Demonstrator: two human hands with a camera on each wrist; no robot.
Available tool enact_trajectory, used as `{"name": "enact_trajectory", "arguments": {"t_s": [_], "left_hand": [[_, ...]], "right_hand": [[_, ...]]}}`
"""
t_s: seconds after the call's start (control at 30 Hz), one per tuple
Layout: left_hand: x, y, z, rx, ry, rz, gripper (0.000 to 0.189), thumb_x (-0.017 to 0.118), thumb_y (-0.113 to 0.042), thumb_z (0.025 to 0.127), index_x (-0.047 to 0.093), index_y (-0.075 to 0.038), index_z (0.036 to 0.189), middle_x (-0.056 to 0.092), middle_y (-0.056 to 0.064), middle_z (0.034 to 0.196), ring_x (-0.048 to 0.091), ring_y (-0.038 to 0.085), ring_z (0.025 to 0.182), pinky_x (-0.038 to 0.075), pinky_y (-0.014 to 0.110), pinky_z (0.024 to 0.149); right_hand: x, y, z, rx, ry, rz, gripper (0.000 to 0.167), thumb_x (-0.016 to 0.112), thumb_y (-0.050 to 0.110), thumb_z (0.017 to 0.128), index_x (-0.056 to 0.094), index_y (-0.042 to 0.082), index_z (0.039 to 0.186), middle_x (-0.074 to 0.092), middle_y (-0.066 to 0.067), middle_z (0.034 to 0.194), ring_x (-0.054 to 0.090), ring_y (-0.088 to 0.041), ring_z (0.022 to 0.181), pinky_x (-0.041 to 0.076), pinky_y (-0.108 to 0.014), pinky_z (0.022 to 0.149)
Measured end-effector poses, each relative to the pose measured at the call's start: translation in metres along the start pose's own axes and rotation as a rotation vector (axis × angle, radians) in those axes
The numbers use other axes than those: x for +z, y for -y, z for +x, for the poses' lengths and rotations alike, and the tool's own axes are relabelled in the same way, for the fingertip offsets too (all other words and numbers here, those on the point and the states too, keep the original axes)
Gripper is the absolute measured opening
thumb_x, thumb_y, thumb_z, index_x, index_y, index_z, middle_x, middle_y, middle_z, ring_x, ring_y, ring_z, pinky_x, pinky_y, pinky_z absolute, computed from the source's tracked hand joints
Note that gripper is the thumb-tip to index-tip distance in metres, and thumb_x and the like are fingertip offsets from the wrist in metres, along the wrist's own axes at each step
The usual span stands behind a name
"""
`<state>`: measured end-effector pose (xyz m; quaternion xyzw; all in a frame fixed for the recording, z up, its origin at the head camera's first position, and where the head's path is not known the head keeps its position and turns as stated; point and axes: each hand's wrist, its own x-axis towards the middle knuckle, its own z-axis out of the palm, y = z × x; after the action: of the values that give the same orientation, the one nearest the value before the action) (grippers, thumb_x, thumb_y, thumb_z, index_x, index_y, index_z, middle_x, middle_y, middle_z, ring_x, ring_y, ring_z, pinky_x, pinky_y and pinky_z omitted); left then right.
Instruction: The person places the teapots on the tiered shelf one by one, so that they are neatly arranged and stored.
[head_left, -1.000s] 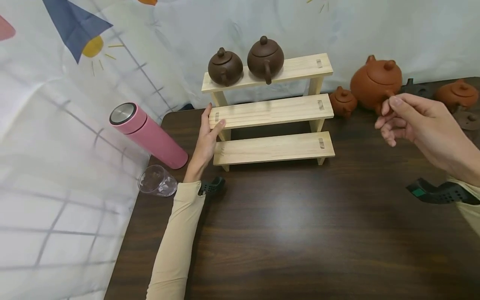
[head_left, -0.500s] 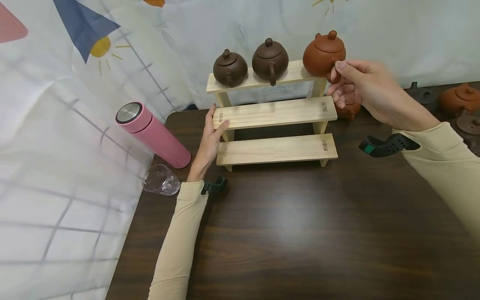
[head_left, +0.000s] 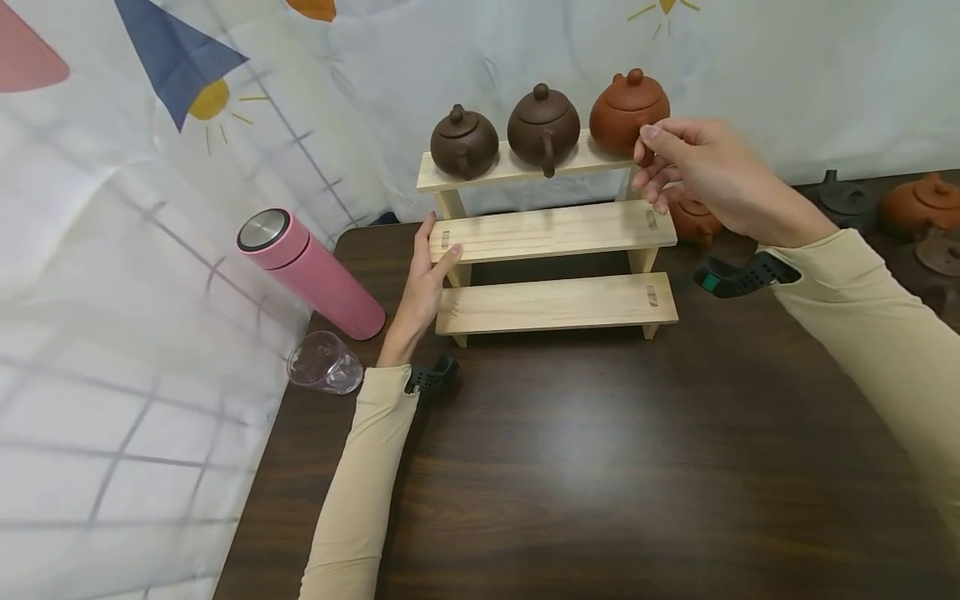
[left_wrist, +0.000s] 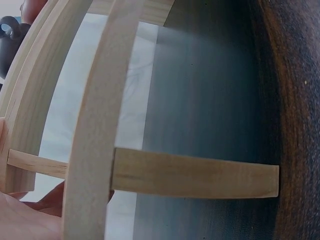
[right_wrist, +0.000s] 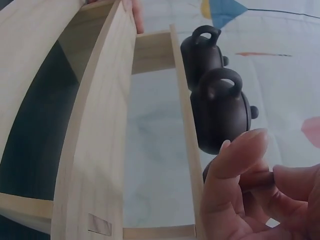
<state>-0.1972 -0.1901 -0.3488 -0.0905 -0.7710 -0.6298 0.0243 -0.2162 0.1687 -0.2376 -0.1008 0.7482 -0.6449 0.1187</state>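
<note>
Head view puts the orange teapot [head_left: 628, 108] third in the rack's [head_left: 551, 231] top row at one o'clock, handle [right_wrist: 256, 181] pinched in the right grip [head_left: 701, 171], left grip [head_left: 422, 292] clamping the rack, counter [head_left: 585, 475] teapots [head_left: 930, 200] towards three seemingly unplaced.

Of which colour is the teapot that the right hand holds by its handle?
The teapot is orange-brown, like terracotta; the head view shows it best.

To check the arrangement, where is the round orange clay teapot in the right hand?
In the head view, the right hand holds the orange teapot at the right end of the pale wooden top shelf, beside a round dark brown clay teapot.
</note>
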Motion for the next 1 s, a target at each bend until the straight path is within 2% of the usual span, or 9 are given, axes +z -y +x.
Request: {"name": "enact_trajectory", "arguments": {"t_s": [0.2,0.37,0.5,0.63,0.77,0.8,0.93,1.0], "left_hand": [[-0.001,-0.001,0.000,0.001,-0.012,0.007,0.074,0.052,-0.014,0.109,0.007,-0.001,0.167,0.006,0.014,0.174,0.005,0.020,0.160,0.009,0.035,0.126],[0.000,-0.002,0.001,0.007,-0.010,0.004,0.074,0.052,-0.013,0.108,0.007,-0.001,0.166,0.006,0.014,0.174,0.005,0.021,0.160,0.009,0.035,0.126],[0.002,-0.002,0.001,0.008,-0.004,0.002,0.074,0.052,-0.013,0.108,0.008,-0.001,0.167,0.006,0.014,0.174,0.004,0.021,0.160,0.009,0.036,0.126],[0.004,0.002,-0.001,-0.015,0.007,0.006,0.075,0.052,-0.014,0.108,0.007,-0.002,0.167,0.005,0.013,0.174,0.004,0.019,0.160,0.008,0.035,0.126],[0.006,0.004,-0.003,-0.017,0.008,0.013,0.075,0.052,-0.015,0.109,0.007,-0.002,0.167,0.005,0.013,0.174,0.003,0.019,0.160,0.007,0.036,0.126],[0.007,0.004,-0.002,-0.015,0.010,0.012,0.075,0.053,-0.016,0.109,0.007,-0.002,0.167,0.005,0.013,0.174,0.004,0.019,0.160,0.007,0.036,0.126],[0.008,0.004,-0.001,-0.011,0.023,0.009,0.075,0.052,-0.017,0.109,0.006,-0.002,0.167,0.005,0.013,0.174,0.004,0.019,0.160,0.008,0.036,0.127],[0.009,0.003,-0.001,-0.009,0.030,0.009,0.075,0.052,-0.017,0.109,0.006,-0.002,0.167,0.005,0.013,0.174,0.004,0.019,0.160,0.008,0.036,0.126]], "right_hand": [[0.002,0.003,0.005,0.013,0.018,-0.032,0.037,0.048,0.038,0.110,0.055,0.002,0.110,0.064,-0.006,0.089,0.055,-0.017,0.067,0.047,-0.029,0.054],[0.000,0.001,0.004,-0.008,0.022,-0.060,0.038,0.045,0.040,0.111,0.054,0.003,0.113,0.063,-0.005,0.091,0.052,-0.017,0.065,0.043,-0.029,0.055],[-0.006,-0.005,-0.001,-0.013,0.041,-0.066,0.041,0.043,0.043,0.111,0.052,0.005,0.121,0.065,-0.006,0.098,0.053,-0.019,0.067,0.043,-0.030,0.057],[-0.023,-0.018,-0.014,-0.017,0.048,-0.042,0.041,0.043,0.044,0.111,0.050,0.011,0.134,0.066,-0.006,0.107,0.058,-0.020,0.071,0.047,-0.030,0.060],[-0.045,-0.034,-0.034,-0.059,-0.014,0.070,0.041,0.049,0.037,0.111,0.051,0.010,0.142,0.065,-0.009,0.109,0.058,-0.022,0.073,0.046,-0.030,0.061],[-0.050,-0.037,-0.040,-0.064,-0.044,0.069,0.040,0.050,0.035,0.111,0.051,0.011,0.143,0.065,-0.008,0.108,0.057,-0.022,0.073,0.045,-0.031,0.060],[-0.071,-0.051,-0.069,-0.064,-0.193,-0.014,0.032,0.052,0.028,0.110,0.056,0.016,0.140,0.067,-0.002,0.101,0.058,-0.018,0.072,0.043,-0.028,0.059],[-0.081,-0.059,-0.084,-0.046,-0.274,-0.105,0.029,0.051,0.027,0.111,0.056,0.021,0.139,0.067,0.003,0.097,0.058,-0.015,0.072,0.042,-0.027,0.059]]}}
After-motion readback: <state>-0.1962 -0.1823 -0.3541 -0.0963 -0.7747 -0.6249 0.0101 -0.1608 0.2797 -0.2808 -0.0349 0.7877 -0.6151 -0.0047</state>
